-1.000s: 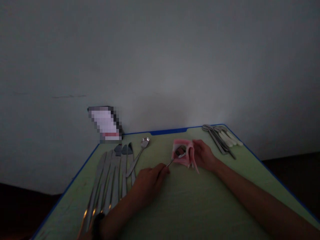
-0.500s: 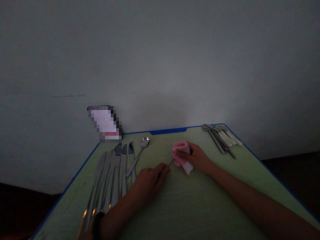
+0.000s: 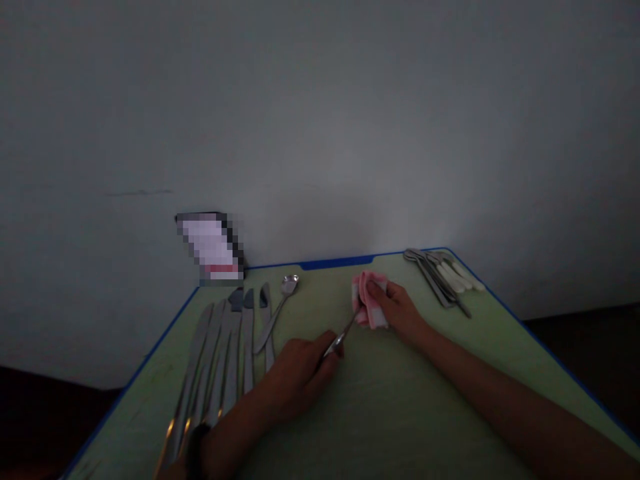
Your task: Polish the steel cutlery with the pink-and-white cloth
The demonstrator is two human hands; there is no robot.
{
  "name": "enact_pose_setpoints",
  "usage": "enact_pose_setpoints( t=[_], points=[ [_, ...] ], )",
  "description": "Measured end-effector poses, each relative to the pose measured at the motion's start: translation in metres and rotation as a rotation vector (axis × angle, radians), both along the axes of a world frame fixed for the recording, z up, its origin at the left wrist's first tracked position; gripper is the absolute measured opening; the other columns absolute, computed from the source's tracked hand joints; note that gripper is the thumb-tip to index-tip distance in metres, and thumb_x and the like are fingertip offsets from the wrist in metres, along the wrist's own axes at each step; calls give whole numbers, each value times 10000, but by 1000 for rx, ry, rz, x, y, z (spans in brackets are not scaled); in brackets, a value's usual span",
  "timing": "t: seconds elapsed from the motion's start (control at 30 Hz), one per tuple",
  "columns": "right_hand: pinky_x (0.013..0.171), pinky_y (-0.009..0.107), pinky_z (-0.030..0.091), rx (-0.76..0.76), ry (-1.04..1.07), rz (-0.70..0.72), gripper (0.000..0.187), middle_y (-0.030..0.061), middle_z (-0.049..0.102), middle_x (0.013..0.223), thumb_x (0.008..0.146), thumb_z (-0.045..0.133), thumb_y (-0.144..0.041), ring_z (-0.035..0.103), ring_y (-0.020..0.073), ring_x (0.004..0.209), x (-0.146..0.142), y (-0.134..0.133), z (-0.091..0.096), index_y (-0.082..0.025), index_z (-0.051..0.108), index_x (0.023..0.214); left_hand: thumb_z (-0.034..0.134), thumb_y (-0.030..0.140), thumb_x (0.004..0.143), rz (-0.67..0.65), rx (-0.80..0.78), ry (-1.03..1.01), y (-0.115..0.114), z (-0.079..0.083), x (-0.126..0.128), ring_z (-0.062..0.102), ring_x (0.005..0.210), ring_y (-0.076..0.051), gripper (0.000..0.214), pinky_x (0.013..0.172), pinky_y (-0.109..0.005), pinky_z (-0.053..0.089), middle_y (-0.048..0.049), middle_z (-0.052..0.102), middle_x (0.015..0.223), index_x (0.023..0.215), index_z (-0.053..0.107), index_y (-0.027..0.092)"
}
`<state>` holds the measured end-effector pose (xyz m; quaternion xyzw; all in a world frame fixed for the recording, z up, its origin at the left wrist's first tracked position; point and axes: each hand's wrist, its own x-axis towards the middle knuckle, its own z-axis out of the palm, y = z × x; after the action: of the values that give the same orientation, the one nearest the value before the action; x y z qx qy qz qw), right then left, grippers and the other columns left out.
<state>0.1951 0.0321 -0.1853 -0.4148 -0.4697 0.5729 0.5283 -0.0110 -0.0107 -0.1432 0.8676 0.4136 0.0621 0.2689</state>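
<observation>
My left hand (image 3: 297, 377) is closed around the handle of a piece of metal cutlery (image 3: 346, 329), which slants up to the right. Its far end disappears into a pink-and-white cloth (image 3: 371, 312), so I cannot make out its kind. Thumb and fingers of my right hand (image 3: 400, 312) pinch this cloth around the metal, above the middle of the table. To the left of my left hand, a spoon (image 3: 289, 287) lies slantwise, its handle touching or crossing a table knife (image 3: 265, 295). Several more knives (image 3: 215, 357) lie in a row beside my left forearm, which hides some handles.
At the table's far right corner lie several dark metal spoons (image 3: 433, 280) and white-handled cutlery (image 3: 455, 277). A blurred-out device or stand (image 3: 213, 247) is at the far left corner. The green table (image 3: 400, 427) has a blue edge, close to a grey wall (image 3: 320, 120).
The cloth has shifted slightly up and right along the cutlery and been refolded in my right hand. More of the handle now shows beyond my left fingers.
</observation>
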Motion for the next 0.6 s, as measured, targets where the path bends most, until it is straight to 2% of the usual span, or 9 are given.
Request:
enact_pose_setpoints(
  t=[0.17,0.37,0.47,0.6],
  points=[
    [462,290,526,-19,101,-106,395,29,674,688,758,559,-516,606,152,471,1,6,-4,-189,601,976,249,349,934,69,-12,-4,0,-2,1,605,674,-156,295,615,-230,403,-14,620,743,942,505,203],
    [465,318,528,-93,193,-161,420,50,685,713,753,551,-538,622,182,520,2,12,-10,-183,604,972,250,337,935,203,-31,-66,0,2,6,613,671,-168,300,574,-230,388,-13,627,742,1132,424,194],
    [468,316,527,-98,202,-165,413,52,680,697,751,553,-539,617,177,510,3,12,-9,-175,609,936,248,322,933,185,-33,-86,-1,6,3,595,666,-159,307,583,-228,389,-3,612,737,1161,410,196],
    [484,312,526,-90,220,-150,394,48,673,687,757,553,-527,605,164,497,3,11,-6,-169,614,910,249,303,934,110,-35,-82,-2,5,-1,584,670,-151,280,617,-235,398,1,596,731,1063,474,198]
  ],
)
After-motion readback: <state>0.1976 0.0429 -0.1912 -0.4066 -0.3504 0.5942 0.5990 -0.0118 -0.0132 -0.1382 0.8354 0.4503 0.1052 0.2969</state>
